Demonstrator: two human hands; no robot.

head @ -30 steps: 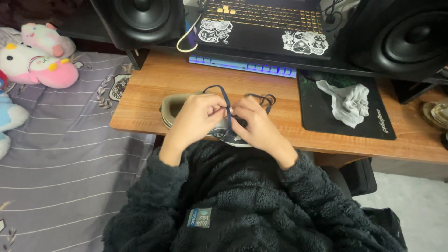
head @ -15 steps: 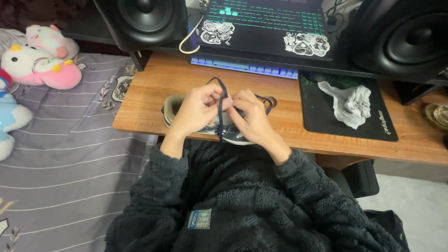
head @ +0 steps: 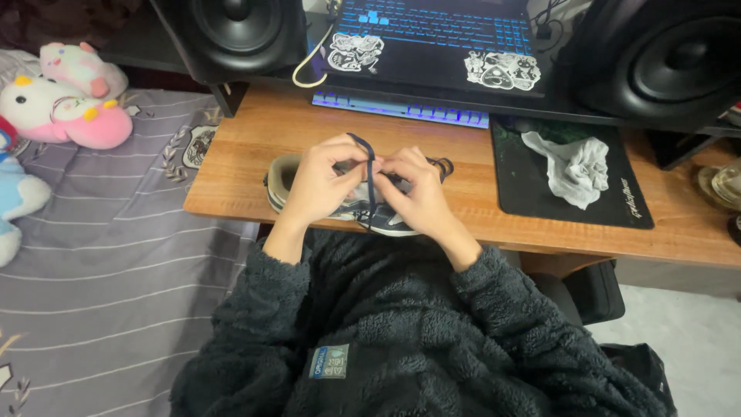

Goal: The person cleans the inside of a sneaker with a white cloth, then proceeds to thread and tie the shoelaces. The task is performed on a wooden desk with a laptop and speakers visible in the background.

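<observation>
My two hands pinch a dark shoelace over a shoe at the desk's near edge.

My left hand (head: 318,179) and right hand (head: 417,193) close narrowly on the dark lace (head: 371,176), looped up between them; the shoe (head: 287,176) lies under my grip on the wooden desk (head: 239,166); beyond my fingers sits a laptop (head: 436,38) with pale stickers (head: 503,69); right of my grip, a crumpled white cloth (head: 575,166) on a black mat (head: 617,208); speakers (head: 239,35) flank the laptop.
</observation>
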